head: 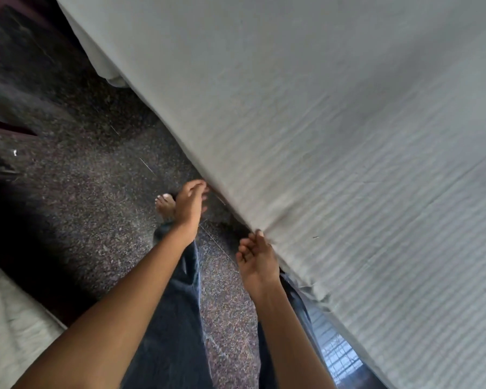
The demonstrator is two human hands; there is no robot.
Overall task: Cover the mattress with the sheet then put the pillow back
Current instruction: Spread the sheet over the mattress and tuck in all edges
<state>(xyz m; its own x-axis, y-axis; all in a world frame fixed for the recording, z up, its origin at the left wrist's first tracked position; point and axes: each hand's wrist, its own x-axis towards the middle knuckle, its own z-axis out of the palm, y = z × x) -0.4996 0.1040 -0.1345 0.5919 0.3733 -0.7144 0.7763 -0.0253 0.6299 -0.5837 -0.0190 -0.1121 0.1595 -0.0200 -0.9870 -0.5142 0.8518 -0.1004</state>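
Already the striped sheet (348, 164) lies spread over the mattress, and its long edge falls over the side nearest the person. Both hands are at that edge, probably to tuck it down so the cloth lies taut. The right hand (257, 259) has its fingers (260, 237) loosely bent, with the tips touching a small pucker at the edge and no clear hold on it. The left hand (190, 206) reaches further along the same edge with fingers curled; blur hides whether they pinch cloth. Below are the speckled floor (96, 178), a bare foot (165, 204) and dark trousers (180, 304). No pillow is plainly in sight, so that step looks undone.
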